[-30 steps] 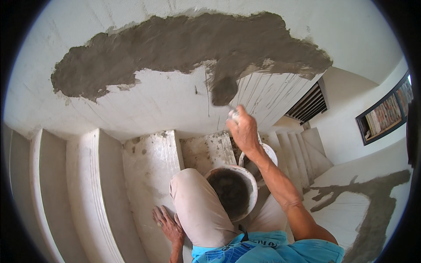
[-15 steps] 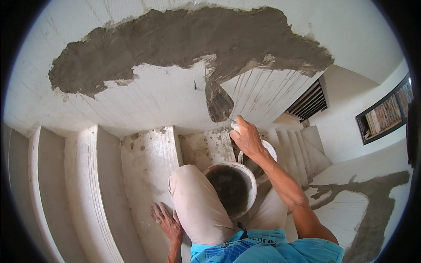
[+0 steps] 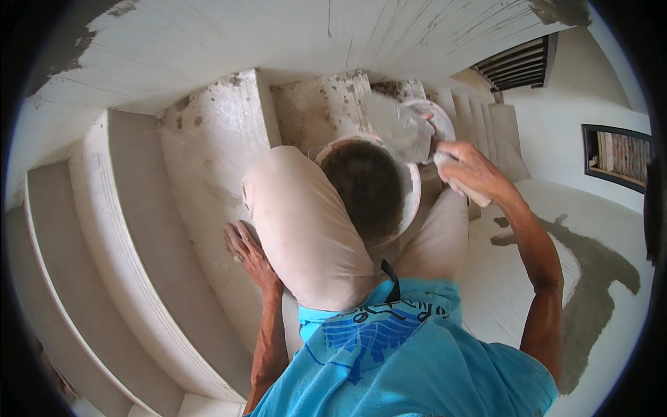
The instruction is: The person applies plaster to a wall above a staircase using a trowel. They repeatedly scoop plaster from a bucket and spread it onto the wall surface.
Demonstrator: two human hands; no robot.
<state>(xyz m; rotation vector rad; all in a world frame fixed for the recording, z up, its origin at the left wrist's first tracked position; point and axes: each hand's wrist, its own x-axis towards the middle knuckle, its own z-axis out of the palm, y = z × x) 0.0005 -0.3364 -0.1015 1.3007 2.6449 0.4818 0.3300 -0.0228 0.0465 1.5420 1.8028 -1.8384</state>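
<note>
My right hand [image 3: 478, 168] is closed round the pale handle of a trowel [image 3: 397, 126]. Its broad blade, slightly blurred and light grey, tilts over the far right rim of a bucket [image 3: 415, 198]. Dark grey wet mortar [image 3: 363, 186] lies inside that bucket, which stands between my knees. Behind it and partly covered by the trowel is a second white bucket [image 3: 445, 115]. My left hand [image 3: 251, 258] rests flat on the stair step beside my left thigh, fingers stretched out, a ring on one finger.
Concrete steps [image 3: 149, 201] rise on the left, and more steps [image 3: 483, 121] go down at the far right. A white wall [image 3: 292, 38] runs along the far side, with dark mortar patches [image 3: 62, 52] at its upper edge. A slatted opening [image 3: 517, 62] lies beyond.
My right hand has drawn the trowel back from the wall down to the buckets. The view has tipped downward, so most of the wall's mortar patch is out of sight. My left hand stays on the step.
</note>
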